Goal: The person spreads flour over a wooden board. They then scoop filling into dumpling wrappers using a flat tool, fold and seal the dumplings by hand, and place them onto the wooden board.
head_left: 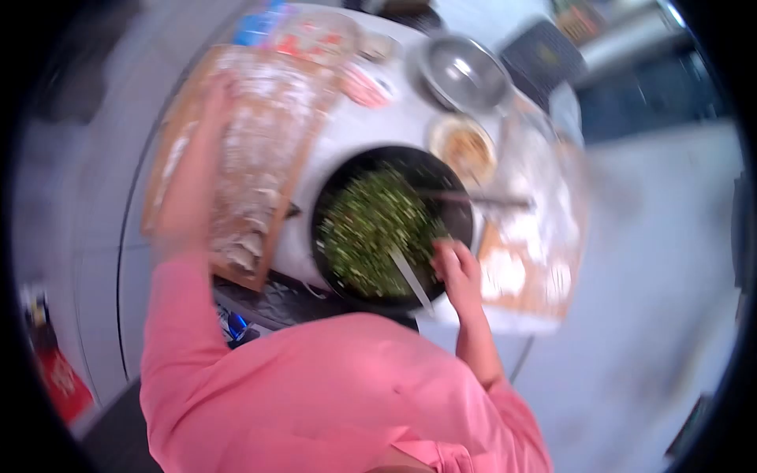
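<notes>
A black pan full of chopped green filling stands in front of me. One light utensil leans in the filling, and a longer stick-like one lies across the pan's right rim. My right hand is at the pan's right edge with its fingers drawn together; what they hold, if anything, is too blurred to tell. My left arm reaches over a floured wooden board. Near the board's upper left, my left hand is smeared by motion, its fingers unclear. White dough pieces lie at the board's near end.
Beyond the pan are a metal bowl, a plate with brownish food and a pink-and-white item. To the right, clear plastic covers part of another board with round white dough pieces.
</notes>
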`<state>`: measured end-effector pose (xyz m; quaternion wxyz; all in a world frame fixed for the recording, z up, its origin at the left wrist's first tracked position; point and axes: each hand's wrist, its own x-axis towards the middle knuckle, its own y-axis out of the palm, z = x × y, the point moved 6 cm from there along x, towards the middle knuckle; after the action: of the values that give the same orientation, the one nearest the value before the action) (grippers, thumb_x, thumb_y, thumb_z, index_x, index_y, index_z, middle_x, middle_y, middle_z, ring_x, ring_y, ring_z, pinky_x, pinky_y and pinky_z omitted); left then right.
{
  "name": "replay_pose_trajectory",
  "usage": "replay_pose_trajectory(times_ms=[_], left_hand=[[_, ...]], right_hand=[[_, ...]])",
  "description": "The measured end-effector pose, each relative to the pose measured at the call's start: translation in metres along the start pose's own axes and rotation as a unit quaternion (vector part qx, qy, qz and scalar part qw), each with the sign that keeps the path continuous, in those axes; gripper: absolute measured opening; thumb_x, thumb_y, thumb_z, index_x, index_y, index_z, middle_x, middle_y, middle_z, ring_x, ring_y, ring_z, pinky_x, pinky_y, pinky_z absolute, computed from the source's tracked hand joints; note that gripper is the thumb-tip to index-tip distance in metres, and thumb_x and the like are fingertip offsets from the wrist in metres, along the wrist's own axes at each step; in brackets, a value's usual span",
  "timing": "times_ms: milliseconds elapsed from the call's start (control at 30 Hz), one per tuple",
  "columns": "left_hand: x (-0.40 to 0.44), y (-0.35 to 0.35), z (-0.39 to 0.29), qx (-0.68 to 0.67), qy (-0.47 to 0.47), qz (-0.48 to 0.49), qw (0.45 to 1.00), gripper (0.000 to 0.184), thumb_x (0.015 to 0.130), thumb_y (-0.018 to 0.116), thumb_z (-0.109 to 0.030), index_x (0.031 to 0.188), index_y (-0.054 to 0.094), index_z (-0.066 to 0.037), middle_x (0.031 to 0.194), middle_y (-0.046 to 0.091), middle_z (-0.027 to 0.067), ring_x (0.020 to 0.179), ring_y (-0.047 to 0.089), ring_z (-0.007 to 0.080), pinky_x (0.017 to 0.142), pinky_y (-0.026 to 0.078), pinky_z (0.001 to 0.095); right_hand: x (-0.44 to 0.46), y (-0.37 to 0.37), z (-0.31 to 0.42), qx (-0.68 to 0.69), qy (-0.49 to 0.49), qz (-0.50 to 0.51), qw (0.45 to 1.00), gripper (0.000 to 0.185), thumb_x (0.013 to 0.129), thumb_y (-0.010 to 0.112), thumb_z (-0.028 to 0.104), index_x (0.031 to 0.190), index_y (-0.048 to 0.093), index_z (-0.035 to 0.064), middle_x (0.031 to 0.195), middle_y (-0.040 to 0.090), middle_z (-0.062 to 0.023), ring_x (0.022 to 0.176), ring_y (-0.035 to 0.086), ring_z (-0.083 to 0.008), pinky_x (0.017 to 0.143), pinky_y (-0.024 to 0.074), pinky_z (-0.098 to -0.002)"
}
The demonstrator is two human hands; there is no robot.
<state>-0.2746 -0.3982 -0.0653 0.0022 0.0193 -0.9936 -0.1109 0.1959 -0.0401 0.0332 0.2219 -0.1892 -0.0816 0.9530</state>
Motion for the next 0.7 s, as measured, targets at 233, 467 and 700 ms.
replay_pose_trajectory(times_ms=[233,467,700], left_hand=[[-0.087,0.038,-0.032,0.313,0.038,0.135,0.939,0.055,0.075,0.057,-0.005,0.129,0.046,-0.008,0.091,0.061,0.0014,0.073,0.054,0.0085,0.061,0.044,0.022],[-0.098,0.019,-0.039,0.465,0.068,0.161,0.868,0.057,0.078,0.049,-0.005,0.132,0.044,-0.021,0.125,0.051,0.0102,0.091,0.056,0.014,0.075,0.044,0.0231],[-0.131,0.021,-0.069,0.513,0.108,0.172,0.834,0.051,0.082,0.048,-0.005,0.132,0.042,-0.01,0.129,0.047,0.0108,0.12,0.044,0.0193,0.099,0.033,0.0282]], right_hand=[[0.0,-0.096,-0.058,0.042,-0.023,-0.173,0.984,0.023,0.088,0.049,0.017,0.096,0.062,-0.0003,0.071,0.06,-0.0036,0.058,0.05,-0.0061,0.054,0.0406,-0.0192],[-0.024,-0.264,-0.161,-0.023,0.046,-0.426,0.903,0.024,0.081,0.054,0.015,0.093,0.064,-0.0031,0.075,0.061,-0.0069,0.065,0.055,-0.0113,0.059,0.044,-0.0244],[0.031,-0.295,-0.177,-0.198,0.042,-0.336,0.92,0.025,0.072,0.06,0.014,0.092,0.065,-0.0003,0.086,0.066,-0.0137,0.079,0.062,-0.0216,0.072,0.0473,-0.0319]])
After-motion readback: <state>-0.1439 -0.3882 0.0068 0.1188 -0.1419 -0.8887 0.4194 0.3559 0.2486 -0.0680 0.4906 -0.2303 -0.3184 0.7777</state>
